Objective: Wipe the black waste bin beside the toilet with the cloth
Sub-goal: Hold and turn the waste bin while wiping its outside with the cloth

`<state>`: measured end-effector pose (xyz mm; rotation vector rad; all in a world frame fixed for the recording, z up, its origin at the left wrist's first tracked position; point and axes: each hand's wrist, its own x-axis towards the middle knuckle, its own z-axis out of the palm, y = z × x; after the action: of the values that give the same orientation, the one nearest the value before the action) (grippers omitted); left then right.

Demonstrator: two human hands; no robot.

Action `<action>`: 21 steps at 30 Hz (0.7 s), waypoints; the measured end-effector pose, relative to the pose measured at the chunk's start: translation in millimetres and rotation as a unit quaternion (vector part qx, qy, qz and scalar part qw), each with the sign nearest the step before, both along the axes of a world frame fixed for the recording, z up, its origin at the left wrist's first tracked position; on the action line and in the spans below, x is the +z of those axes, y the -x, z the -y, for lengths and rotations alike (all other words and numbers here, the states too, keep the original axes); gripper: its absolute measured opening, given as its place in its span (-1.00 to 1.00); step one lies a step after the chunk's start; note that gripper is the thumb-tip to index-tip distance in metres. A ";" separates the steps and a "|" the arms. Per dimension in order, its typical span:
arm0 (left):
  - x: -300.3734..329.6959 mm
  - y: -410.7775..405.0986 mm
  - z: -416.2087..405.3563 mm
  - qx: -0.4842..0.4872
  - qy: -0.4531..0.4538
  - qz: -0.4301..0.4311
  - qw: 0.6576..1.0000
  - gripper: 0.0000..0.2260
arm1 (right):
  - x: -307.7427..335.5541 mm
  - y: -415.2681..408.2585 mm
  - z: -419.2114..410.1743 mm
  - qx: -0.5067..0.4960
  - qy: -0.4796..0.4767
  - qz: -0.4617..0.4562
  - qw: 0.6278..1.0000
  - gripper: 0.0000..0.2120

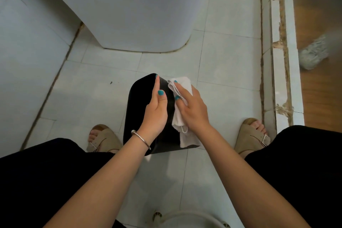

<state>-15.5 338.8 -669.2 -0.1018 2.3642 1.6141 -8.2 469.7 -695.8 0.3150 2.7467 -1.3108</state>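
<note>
The black waste bin (137, 98) stands on the tiled floor between my feet, seen from above. My left hand (157, 109) lies on top of it with straight fingers pointing away from me. My right hand (192, 109) presses a white cloth (182, 83) flat against the bin's right side. The cloth hangs down past my wrist, and a small loop dangles from its lower part. Most of the bin's right face is hidden by the cloth and my hand.
The white toilet base (133, 15) stands just beyond the bin. A raised tiled curb (277, 61) runs along the right, with a wooden floor and a mop head (312, 53) behind it. My sandalled feet (103, 139) flank the bin. A white round object (190, 218) sits at the bottom edge.
</note>
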 end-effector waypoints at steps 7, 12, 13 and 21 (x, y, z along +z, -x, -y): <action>7.3 -2.8 -8.7 0.021 -0.085 0.030 0.996 -0.38 | 34.8 -4.7 27.1 0.014 0.088 -0.081 0.993 -0.61; 10.2 0.2 -13.1 0.003 -0.094 0.036 0.995 -0.30 | 36.5 -6.5 21.7 -0.002 0.095 -0.068 0.993 -0.62; 11.0 0.7 -14.5 0.001 -0.093 0.039 0.995 -0.29 | 35.6 -7.4 20.8 -0.010 0.088 -0.062 0.994 -0.62; 12.4 0.3 -8.7 -0.024 -0.028 0.001 0.999 -0.45 | 7.7 -9.7 8.6 -0.035 0.056 -0.018 0.998 -0.60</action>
<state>-15.8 347.5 -656.8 -0.0350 2.3003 1.6563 1.5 461.1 -688.1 0.3858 2.7012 -1.4943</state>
